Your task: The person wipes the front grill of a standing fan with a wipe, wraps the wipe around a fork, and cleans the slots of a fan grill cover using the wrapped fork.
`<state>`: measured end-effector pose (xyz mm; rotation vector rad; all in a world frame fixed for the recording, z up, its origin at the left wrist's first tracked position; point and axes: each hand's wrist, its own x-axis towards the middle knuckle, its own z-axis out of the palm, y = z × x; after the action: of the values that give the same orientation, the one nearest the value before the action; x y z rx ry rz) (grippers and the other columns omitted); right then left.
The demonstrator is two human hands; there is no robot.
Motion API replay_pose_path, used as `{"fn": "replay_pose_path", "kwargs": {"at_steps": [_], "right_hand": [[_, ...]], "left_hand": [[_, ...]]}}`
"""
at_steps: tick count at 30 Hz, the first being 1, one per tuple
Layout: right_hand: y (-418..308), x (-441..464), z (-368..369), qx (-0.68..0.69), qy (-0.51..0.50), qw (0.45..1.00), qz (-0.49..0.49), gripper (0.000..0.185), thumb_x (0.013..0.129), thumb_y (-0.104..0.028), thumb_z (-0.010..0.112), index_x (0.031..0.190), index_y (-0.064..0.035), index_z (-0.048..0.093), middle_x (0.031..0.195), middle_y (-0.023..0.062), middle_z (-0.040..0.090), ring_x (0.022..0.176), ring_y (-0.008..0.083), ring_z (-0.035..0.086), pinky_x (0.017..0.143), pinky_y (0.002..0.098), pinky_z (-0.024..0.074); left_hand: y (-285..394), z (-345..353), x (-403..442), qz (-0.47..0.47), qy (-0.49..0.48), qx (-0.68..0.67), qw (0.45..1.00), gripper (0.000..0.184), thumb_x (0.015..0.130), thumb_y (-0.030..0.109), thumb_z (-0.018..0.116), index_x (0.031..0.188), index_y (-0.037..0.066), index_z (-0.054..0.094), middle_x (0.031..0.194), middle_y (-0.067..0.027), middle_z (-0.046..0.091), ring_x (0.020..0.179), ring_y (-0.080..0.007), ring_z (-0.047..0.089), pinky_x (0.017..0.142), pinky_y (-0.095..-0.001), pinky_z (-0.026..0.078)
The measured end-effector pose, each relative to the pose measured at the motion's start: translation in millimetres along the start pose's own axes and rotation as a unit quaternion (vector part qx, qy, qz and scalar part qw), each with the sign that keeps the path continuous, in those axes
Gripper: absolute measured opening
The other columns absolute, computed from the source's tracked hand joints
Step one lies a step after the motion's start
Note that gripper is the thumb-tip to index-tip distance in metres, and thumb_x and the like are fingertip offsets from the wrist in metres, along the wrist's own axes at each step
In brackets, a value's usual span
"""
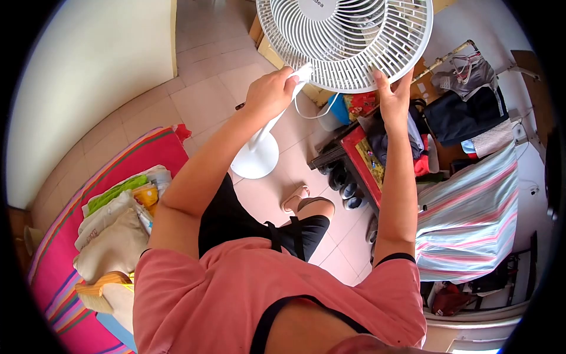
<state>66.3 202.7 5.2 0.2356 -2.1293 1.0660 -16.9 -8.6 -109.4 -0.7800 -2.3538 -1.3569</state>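
A white standing fan (407, 35) fills the top of the view, its round grille facing me and its round base (255, 156) on the tiled floor. My left hand (270, 94) is closed on a white cloth (302, 73) at the lower left edge of the grille, close to the pole. On the grille's lower right rim, my right hand (395, 100) grips with the thumb in front; its other fingers are partly hidden behind. A white cord (312, 117) loops below the grille.
At the left, folded clothes (118, 221) lie on a pink striped bed cover (65, 271). Shoes (348, 190) sit under a red-topped rack (361, 159) to the right. Beyond it are bags (466, 115) and a striped cloth (471, 218). A pale wall (94, 88) stands upper left.
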Motion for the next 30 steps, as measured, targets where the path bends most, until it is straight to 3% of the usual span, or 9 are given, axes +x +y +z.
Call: {"fn": "replay_pose_path", "kwargs": {"at_steps": [10,16,26,28,30], "right_hand": [[0.0,0.0,0.0,-0.022,0.005,1.000,-0.013,0.062,0.089,-0.022,0.065,0.136,-0.0014,0.030,0.121,0.0105,0.053,0.107,0.0166,0.053,0.094,0.0299,0.0404],[-1.4,2.2,2.4,-0.022,0.010,1.000,-0.017,0.066,0.088,-0.023,0.066,0.139,-0.0019,0.029,0.122,0.0111,0.052,0.108,0.0173,0.052,0.095,0.0307,0.0395],[0.1,1.8,-0.6,-0.008,-0.008,1.000,-0.013,0.071,0.087,-0.025,0.067,0.140,-0.0004,0.026,0.127,0.0118,0.050,0.113,0.0174,0.050,0.098,0.0297,0.0359],[-2.6,2.7,-3.7,-0.020,-0.021,1.000,0.000,0.078,0.085,-0.010,0.067,0.143,-0.0029,0.017,0.127,0.0136,0.048,0.112,0.0191,0.050,0.098,0.0307,0.0382],[1.1,3.3,-7.8,-0.046,-0.022,0.999,-0.007,0.076,0.085,-0.011,0.067,0.143,-0.0025,0.018,0.127,0.0127,0.047,0.112,0.0182,0.050,0.097,0.0302,0.0382]], "left_hand": [[0.0,12.2,16.9,0.007,-0.024,0.016,1.000,0.023,0.092,0.028,0.050,0.087,0.007,0.057,0.073,-0.0139,0.063,0.069,-0.0352,0.060,0.063,-0.0465,0.046],[4.3,11.9,51.5,0.067,0.000,-0.004,0.998,0.025,0.093,0.029,0.050,0.087,0.006,0.058,0.070,-0.0186,0.060,0.069,-0.0383,0.059,0.062,-0.0489,0.044],[-4.0,42.1,34.9,0.003,0.008,-0.092,0.996,0.024,0.093,0.028,0.049,0.085,0.007,0.057,0.071,-0.0177,0.061,0.068,-0.0382,0.059,0.060,-0.0477,0.045],[-7.1,48.5,28.9,0.017,0.041,-0.095,0.995,0.023,0.093,0.029,0.051,0.085,0.007,0.055,0.068,-0.0170,0.060,0.064,-0.0381,0.058,0.057,-0.0471,0.044],[-11.5,56.4,19.7,0.032,0.070,-0.103,0.992,0.023,0.093,0.028,0.052,0.084,0.007,0.055,0.066,-0.0165,0.059,0.062,-0.0378,0.058,0.056,-0.0464,0.044]]}}
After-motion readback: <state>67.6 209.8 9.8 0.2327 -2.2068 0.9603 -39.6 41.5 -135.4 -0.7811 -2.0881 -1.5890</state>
